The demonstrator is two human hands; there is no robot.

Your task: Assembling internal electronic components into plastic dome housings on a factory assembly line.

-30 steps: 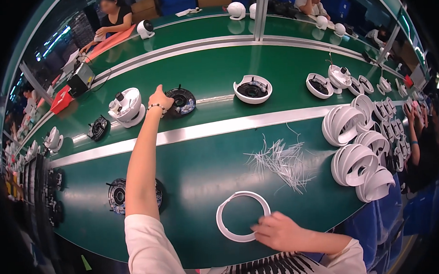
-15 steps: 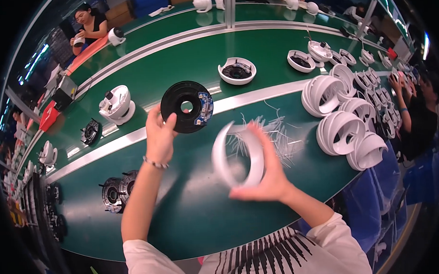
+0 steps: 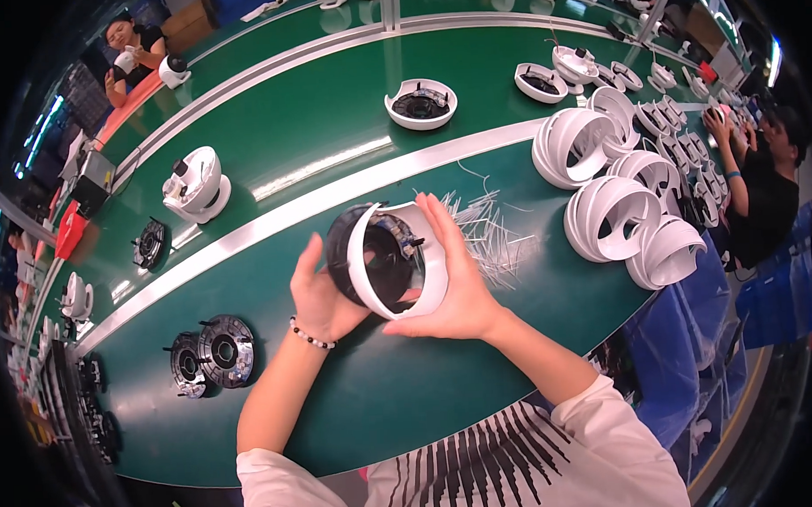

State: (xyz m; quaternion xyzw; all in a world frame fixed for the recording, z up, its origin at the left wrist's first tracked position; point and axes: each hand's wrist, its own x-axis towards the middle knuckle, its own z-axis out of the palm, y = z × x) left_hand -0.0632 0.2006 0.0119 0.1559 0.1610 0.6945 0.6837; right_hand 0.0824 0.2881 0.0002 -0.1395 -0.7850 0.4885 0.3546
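My right hand [image 3: 466,292] grips a white plastic ring-shaped shell [image 3: 359,271], thumb below and fingers along its upper right side. A round black plastic disc [image 3: 341,242] with a small blue circuit board sits against the ring, partly seen through its opening. At the disc's left and lower edge is my left hand [image 3: 323,297], its thumb raised and its other fingers curled behind, mostly hidden. Both parts are held tilted above the green table. How far the disc is seated in the ring I cannot tell.
Two similar black discs [image 3: 224,351] lie at left on the table [image 3: 340,417]. White plastic strips [image 3: 491,242] are heaped beyond my right hand, with stacked white rings [image 3: 593,220] further right. Across the metal rail [image 3: 271,221] stand white housings [image 3: 198,185]. Co-workers sit at far left and right.
The disc and the ring, apart before, are now together. My left hand has lowered and turned the disc; my right hand has brought the ring left. The whole view has shifted slightly.
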